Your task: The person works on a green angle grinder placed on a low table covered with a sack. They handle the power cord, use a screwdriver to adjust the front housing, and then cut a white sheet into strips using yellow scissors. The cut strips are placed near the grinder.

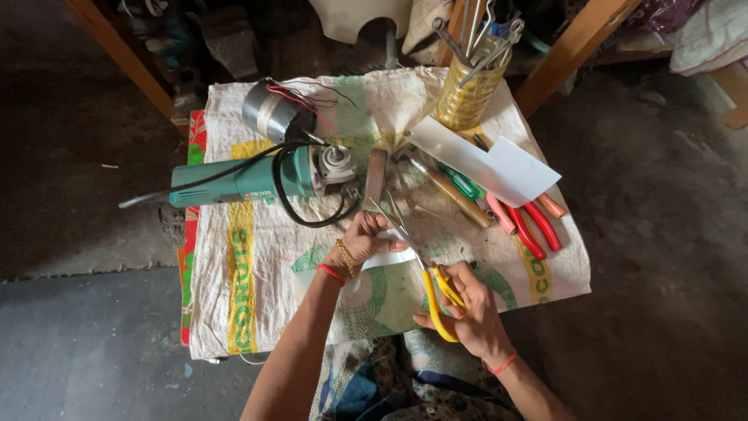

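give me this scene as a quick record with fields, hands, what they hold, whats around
left hand: pinches a white paper strip
right hand: grips yellow-handled scissors, blades open at the strip
surface: printed woven sack spread as a work mat
behind the hands: green angle grinder, bare motor with loose wires
right side: red-handled pliers, screwdrivers, larger white sheet
far edge: yellow jar of tools

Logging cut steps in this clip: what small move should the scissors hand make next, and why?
Probably close the blades. The right hand holds the yellow-handled scissors with blades apart over the white paper, which the left hand pinches by its edge, so the sheet looks ready for a snip.
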